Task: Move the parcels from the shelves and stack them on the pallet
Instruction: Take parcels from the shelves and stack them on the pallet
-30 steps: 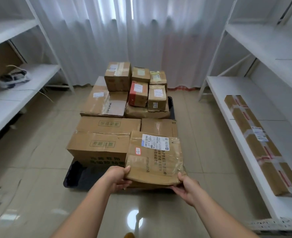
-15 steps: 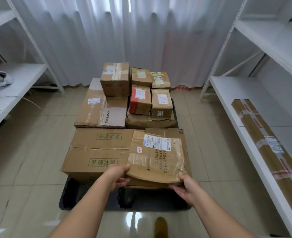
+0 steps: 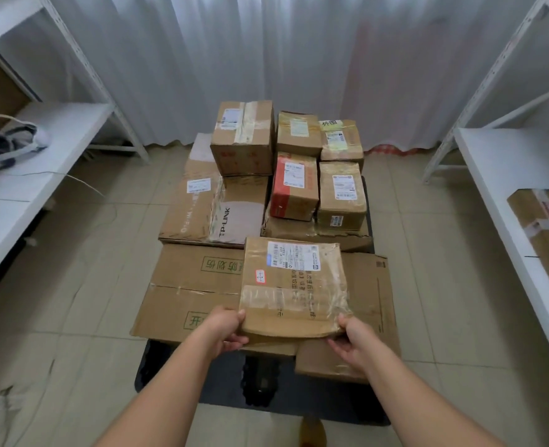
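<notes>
I hold a flat brown parcel (image 3: 294, 285) with a white label and clear tape by its near corners. My left hand (image 3: 226, 329) grips the near left corner and my right hand (image 3: 352, 341) grips the near right corner. The parcel hangs low over the front cartons on the dark pallet (image 3: 266, 391). Under it lie a wide carton with green print (image 3: 195, 285) and a flat carton (image 3: 370, 304) at the right. Behind stand a TP-LINK carton (image 3: 215, 211) and several small boxes, one red (image 3: 294, 188). One long taped parcel (image 3: 547, 233) lies on the right shelf.
White metal shelves line both sides: the left shelf (image 3: 24, 175) carries a bundled grey and white item (image 3: 11, 145) with a trailing cord, the right shelf (image 3: 499, 169) carries the long parcel. White curtains close the back. Tiled floor runs on both sides of the pallet.
I have stepped closer to the pallet, and the flat parcel has moved forward over the front cartons. Both hands keep the same grip on its near corners.
</notes>
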A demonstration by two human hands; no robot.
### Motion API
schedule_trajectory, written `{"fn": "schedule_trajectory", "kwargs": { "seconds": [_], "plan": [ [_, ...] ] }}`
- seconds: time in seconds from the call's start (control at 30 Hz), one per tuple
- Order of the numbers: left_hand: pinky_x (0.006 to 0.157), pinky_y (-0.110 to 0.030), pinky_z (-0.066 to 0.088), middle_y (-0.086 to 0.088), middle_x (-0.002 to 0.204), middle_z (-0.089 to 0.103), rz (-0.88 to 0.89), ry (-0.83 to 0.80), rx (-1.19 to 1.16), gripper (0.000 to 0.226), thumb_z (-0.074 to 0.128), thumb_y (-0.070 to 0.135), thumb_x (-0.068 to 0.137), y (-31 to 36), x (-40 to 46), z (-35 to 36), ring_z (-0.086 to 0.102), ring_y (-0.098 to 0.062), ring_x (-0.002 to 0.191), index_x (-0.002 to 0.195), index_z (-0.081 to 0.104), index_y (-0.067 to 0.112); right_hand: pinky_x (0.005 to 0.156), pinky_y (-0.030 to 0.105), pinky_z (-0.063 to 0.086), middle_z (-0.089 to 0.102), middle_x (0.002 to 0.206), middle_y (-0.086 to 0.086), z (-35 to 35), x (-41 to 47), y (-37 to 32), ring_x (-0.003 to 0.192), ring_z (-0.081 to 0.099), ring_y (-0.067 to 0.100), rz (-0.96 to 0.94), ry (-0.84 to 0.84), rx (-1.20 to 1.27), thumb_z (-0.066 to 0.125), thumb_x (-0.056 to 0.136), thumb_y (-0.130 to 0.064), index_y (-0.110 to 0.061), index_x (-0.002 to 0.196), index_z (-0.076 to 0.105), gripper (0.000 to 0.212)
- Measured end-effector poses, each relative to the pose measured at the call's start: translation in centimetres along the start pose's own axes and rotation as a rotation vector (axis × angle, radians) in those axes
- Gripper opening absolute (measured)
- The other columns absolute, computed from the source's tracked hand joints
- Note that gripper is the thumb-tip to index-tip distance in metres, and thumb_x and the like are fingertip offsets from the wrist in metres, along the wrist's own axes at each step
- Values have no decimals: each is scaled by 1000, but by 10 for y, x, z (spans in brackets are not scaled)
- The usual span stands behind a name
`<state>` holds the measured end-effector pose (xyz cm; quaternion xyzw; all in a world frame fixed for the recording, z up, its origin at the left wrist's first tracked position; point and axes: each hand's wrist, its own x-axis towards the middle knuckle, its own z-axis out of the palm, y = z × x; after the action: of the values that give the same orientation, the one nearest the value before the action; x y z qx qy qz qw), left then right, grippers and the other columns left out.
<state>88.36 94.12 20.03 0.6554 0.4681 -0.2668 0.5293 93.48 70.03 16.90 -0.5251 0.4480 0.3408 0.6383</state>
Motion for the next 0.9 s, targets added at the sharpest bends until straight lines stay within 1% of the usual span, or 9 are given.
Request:
{"fn": "schedule_trajectory", "kwargs": {
  "seconds": [0.13, 0.27, 0.4, 0.57, 0.67, 0.73, 0.8, 0.83, 0.9],
  "plan": [
    [51, -26, 53, -13, 101, 62, -21, 11, -22, 29, 42, 18, 105, 5, 16, -29, 63, -18, 63, 130, 48, 5, 60, 35, 54, 65, 116, 18, 41, 10, -14, 102, 65, 34, -29, -23, -36, 59, 97, -14, -6, 127, 54, 32],
    [60, -31, 55, -7, 99, 60, -18, 26, -105, 26, 39, 23, 107, 11, 36, -65, 65, -22, 65, 130, 47, 14, 65, 37, 56, 61, 120, 19, 91, 15, -18, 103, 65, 35, -100, -20, 6, 62, 95, -13, -8, 129, 46, 38],
    [64, -37, 55, -4, 95, 58, -24, 20, -148, 29, 31, 31, 108, 14, 64, -106, 69, -33, 82, 132, 43, 22, 65, 39, 56, 61, 122, 18, 151, 24, -14, 101, 64, 33, -152, -23, 40, 63, 94, -11, -8, 135, 44, 45],
    [71, -42, 50, -10, 115, 59, 54, 15, -160, 38, 32, 36, 107, 24, 129, -162, 61, -33, 98, 141, 41, 23, 67, 36, 58, 61, 123, 11, 225, 44, -10, 104, 64, 31, -202, 23, -35, 61, 97, -25, -19, 136, 47, 42],
    [77, -41, 46, -10, 126, 56, 127, 41, -195, 40, 33, 35, 107, 32, 171, -187, 58, -30, 97, 145, 39, 23, 56, 29, 54, 65, 116, 8, 261, 63, -15, 94, 67, 27, -228, 48, -91, 60, 97, -31, -21, 133, 52, 38],
    [72, -35, 46, -10, 127, 56, 178, 37, -212, 39, 34, 34, 107, 41, 201, -198, 59, -31, 100, 144, 42, 23, 56, 27, 53, 67, 108, 9, 281, 78, -22, 80, 67, 21, -257, 58, -96, 58, 98, -29, -19, 130, 52, 35],
    [70, -31, 47, -11, 126, 59, 225, 41, -242, 37, 36, 31, 107, 52, 233, -202, 59, -34, 109, 141, 46, 20, 58, 26, 53, 68, 102, 10, 295, 96, -34, 71, 64, 18, -287, 64, -126, 57, 99, -26, -17, 127, 54, 29],
    [76, -32, 48, -11, 127, 59, 252, 54, -245, 37, 38, 31, 106, 59, 251, -202, 59, -36, 113, 140, 48, 19, 59, 26, 53, 69, 103, 10, 300, 107, -41, 70, 63, 18, -298, 71, -143, 56, 100, -25, -15, 124, 56, 27],
    [98, -41, 49, -12, 132, 58, 294, 91, -248, 38, 43, 31, 105, 75, 280, -198, 57, -38, 120, 140, 49, 18, 61, 27, 53, 68, 105, 10, 308, 131, -57, 69, 63, 17, -318, 91, -166, 56, 100, -25, -13, 120, 58, 24]
  ]
}}
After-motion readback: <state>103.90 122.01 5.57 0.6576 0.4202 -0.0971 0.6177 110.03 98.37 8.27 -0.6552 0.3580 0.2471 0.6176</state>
